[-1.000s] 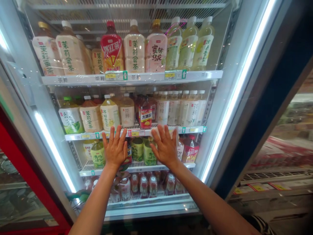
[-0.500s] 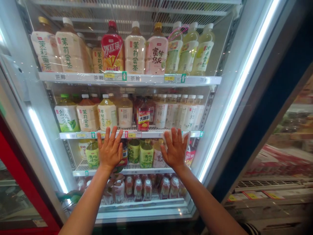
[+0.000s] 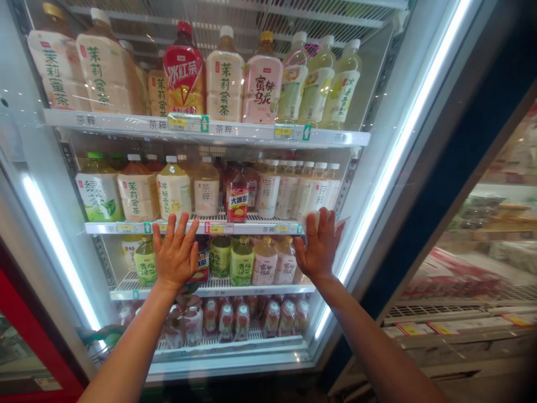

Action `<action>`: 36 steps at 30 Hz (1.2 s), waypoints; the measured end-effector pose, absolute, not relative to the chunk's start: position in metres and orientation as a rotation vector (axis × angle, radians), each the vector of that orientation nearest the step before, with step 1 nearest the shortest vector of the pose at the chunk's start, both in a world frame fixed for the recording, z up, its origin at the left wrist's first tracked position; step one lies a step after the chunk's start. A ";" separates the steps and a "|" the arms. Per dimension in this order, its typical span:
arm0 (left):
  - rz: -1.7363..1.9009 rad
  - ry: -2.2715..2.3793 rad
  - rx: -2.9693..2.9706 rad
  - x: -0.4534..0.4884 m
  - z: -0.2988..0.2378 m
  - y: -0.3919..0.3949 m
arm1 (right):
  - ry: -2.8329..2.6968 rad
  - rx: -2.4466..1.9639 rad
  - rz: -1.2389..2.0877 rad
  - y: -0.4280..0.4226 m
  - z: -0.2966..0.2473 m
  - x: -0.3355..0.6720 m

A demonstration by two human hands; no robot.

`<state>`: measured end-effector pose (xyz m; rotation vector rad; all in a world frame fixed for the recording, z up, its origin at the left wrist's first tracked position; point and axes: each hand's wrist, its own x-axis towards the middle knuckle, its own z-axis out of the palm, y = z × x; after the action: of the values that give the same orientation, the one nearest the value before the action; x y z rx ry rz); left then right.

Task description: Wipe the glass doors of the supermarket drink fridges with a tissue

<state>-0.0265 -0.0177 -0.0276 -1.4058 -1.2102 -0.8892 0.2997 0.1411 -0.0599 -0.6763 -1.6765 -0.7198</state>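
My left hand point(image 3: 176, 252) lies flat, fingers spread, against the glass door of a drinks fridge, over the second shelf's edge. Nothing shows in it. My right hand point(image 3: 320, 246) is pressed to the same glass further right, with its fingers upright and close together. Under it is a thin white cloth point(image 3: 341, 224), mostly hidden by the palm; only its edge shows. Behind the glass, near my hands, stand a dark-red iced tea bottle point(image 3: 238, 196), a green-labelled bottle point(image 3: 242, 263) and a pink-labelled bottle point(image 3: 265, 262).
Large tea bottles point(image 3: 225, 78) fill the top shelf point(image 3: 243, 130), and small bottles point(image 3: 226, 322) stand at the bottom. Light strips point(image 3: 398, 145) run along both sides. A dark blue frame point(image 3: 436, 168) and an open shelf of goods point(image 3: 474, 274) lie to the right.
My right hand has slid right across the glass with the cloth, and its fingers have drawn closer together. The view has shifted slightly; my left hand stays flat on the glass.
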 end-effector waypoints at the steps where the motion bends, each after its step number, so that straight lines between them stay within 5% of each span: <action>1: -0.895 -1.207 -1.406 -0.027 -0.028 -0.017 | -1.674 -0.685 -0.706 0.143 -0.059 0.302; 7: -0.936 -1.219 -1.429 -0.028 -0.030 -0.017 | -1.660 -0.722 -0.661 0.133 -0.095 0.301; 14: -0.916 -1.225 -1.430 -0.028 -0.029 -0.018 | -1.590 -0.793 -0.620 0.135 -0.035 0.276; 21: -0.918 -1.195 -1.443 -0.027 -0.028 -0.018 | -1.700 -0.750 -0.613 0.093 -0.092 0.226; 28: -0.913 -1.224 -1.470 -0.028 -0.029 -0.018 | -1.662 -0.737 -0.589 0.082 -0.011 0.168; 36: -0.900 -1.196 -1.465 -0.028 -0.027 -0.019 | -1.811 -0.649 -0.575 0.045 -0.074 0.130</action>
<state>-0.0276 -0.0185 -0.0268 -1.4650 -1.1961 -0.8999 0.1298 0.0447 -0.0736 -0.6493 -1.8110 -0.5748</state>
